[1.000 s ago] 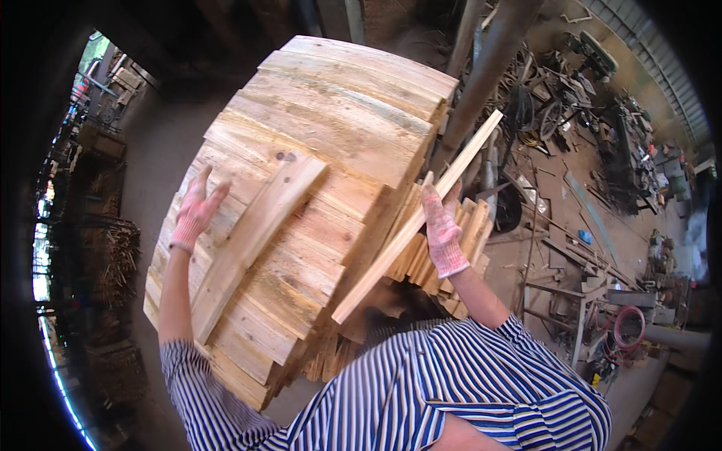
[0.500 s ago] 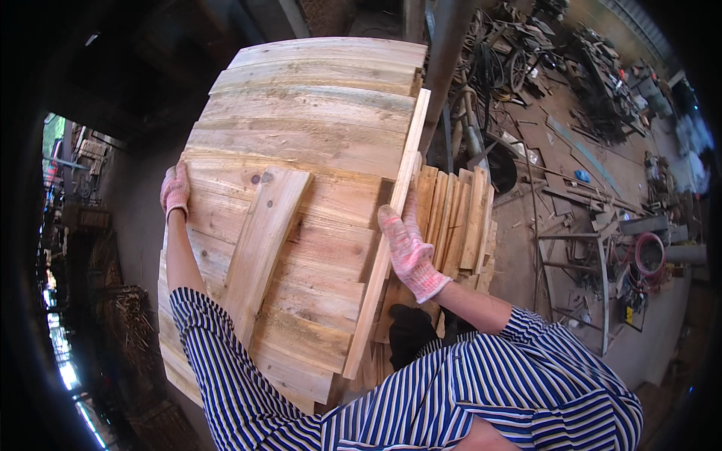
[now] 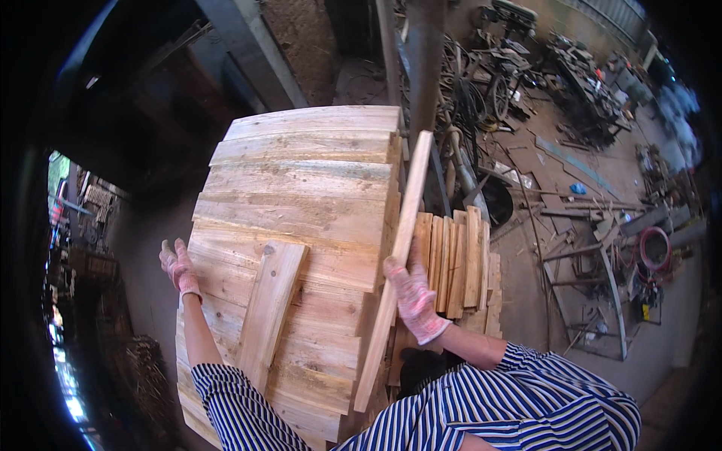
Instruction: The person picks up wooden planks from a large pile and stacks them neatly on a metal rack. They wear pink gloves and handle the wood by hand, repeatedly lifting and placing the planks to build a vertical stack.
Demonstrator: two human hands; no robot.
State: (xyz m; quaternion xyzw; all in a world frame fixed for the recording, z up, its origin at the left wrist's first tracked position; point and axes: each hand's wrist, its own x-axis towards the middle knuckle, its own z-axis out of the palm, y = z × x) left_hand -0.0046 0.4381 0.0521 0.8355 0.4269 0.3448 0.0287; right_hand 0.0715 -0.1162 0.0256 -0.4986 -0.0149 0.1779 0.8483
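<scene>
A broad stack of pale wooden planks (image 3: 301,180) lies before me, its boards side by side with uneven ends. My right hand (image 3: 418,301), in a pink-and-white knit glove, is closed round a long wooden board (image 3: 397,263) held on edge, slightly apart from the stack's right side. Just off the stack's left side is my left hand (image 3: 179,267), gloved alike, fingers spread and holding nothing. One loose plank (image 3: 274,304) rests at a slant across the top boards between my arms.
Right of the stack stands another pile of upright boards (image 3: 455,259). A metal post (image 3: 426,68) rises behind it. Scrap metal and a wheel clutter the far right floor, with a metal frame (image 3: 587,301) and a coiled pink hose (image 3: 654,249) nearer.
My left hand has come off the stack's left side and its fingers have spread. The right-hand board has swung away from the stack, opening a gap. The view has shifted upward.
</scene>
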